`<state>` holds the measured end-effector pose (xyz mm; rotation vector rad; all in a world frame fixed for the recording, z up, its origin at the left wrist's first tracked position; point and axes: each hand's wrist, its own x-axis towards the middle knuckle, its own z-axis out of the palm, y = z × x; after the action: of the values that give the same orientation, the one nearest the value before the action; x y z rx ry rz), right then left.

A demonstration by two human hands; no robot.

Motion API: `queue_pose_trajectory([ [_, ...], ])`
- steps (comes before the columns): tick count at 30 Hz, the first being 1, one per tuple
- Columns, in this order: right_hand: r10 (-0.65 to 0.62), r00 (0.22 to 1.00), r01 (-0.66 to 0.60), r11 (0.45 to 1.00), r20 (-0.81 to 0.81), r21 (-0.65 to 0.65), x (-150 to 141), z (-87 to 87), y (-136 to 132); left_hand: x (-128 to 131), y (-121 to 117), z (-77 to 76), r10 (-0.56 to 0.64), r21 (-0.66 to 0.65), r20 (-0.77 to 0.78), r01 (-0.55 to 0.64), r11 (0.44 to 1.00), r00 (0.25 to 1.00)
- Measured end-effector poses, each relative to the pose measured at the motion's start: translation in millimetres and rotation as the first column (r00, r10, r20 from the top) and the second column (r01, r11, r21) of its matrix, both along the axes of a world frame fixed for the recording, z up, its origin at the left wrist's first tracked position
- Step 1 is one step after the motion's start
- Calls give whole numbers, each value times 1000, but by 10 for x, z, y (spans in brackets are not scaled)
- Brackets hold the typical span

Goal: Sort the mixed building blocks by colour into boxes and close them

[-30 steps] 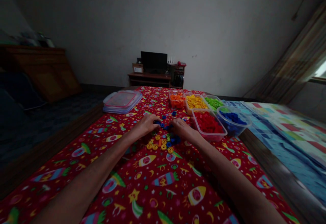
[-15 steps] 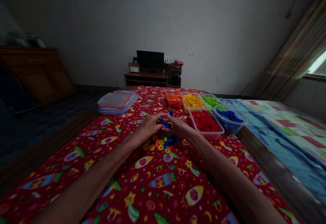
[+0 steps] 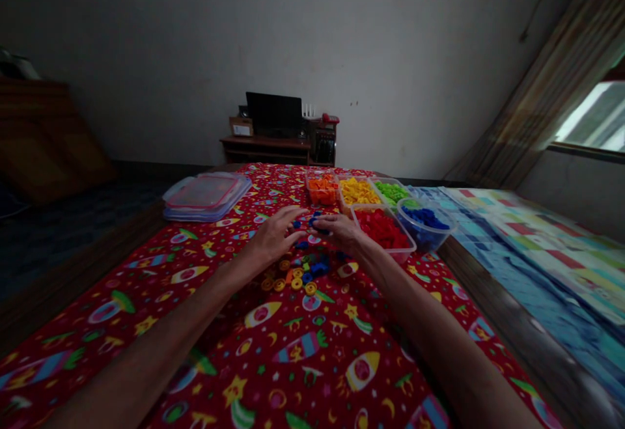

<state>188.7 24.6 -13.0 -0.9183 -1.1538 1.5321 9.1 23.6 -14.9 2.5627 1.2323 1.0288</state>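
Note:
My left hand (image 3: 277, 234) hovers over the cloth with thumb and fingers spread apart. A small blue piece (image 3: 296, 224) shows in the gap between them; whether it is touched I cannot tell. Facing it, my right hand (image 3: 340, 230) is closed on blue toy pieces (image 3: 316, 221), partly covered by its fingers. Just below the hands lies another blue piece (image 3: 302, 245). Nearer me is a loose pile with yellow wheel-like rings (image 3: 297, 283), an orange piece (image 3: 289, 276), a green piece (image 3: 306, 266) and blue pieces (image 3: 320, 267).
Right of my hands stand clear tubs of red pieces (image 3: 383, 228), blue pieces (image 3: 426, 218), yellow pieces (image 3: 359, 191), green pieces (image 3: 390, 191) and orange pieces (image 3: 322, 189). Stacked lids (image 3: 208, 196) lie at the left on the red patterned tablecloth (image 3: 234, 344). A bed (image 3: 527, 240) adjoins the right.
My hands have moved apart from around the blue pieces, and the left has opened. A blue piece now shows on the cloth below them. The view has turned slightly right.

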Motion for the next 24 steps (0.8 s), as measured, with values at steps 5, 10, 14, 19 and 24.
queue_pose_trajectory([
  [5, -377, 904, 298, 893, 200, 337, 855, 458, 32, -113, 85, -27, 37, 52, -23, -35, 998, 999],
  [10, -779, 245, 490, 613, 577, 620, 1687, 575, -35, -155, 170, -163, 57, 4, -114, -57, 998, 992],
  [14, -780, 192, 459, 608, 595, 648, 1932, 534, -74, -154, 153, -176, 33, -62, -171, -44, 997, 985],
  [19, -883, 360, 576, 464, 300, 673, 1919, 640, -121, -185, 160, -212, -24, -150, -185, -4, 989, 982],
  [24, -826, 509, 514, 519, 244, 683, 1627, 799, -184, -199, 248, -328, -152, -242, -186, 105, 965, 971],
])
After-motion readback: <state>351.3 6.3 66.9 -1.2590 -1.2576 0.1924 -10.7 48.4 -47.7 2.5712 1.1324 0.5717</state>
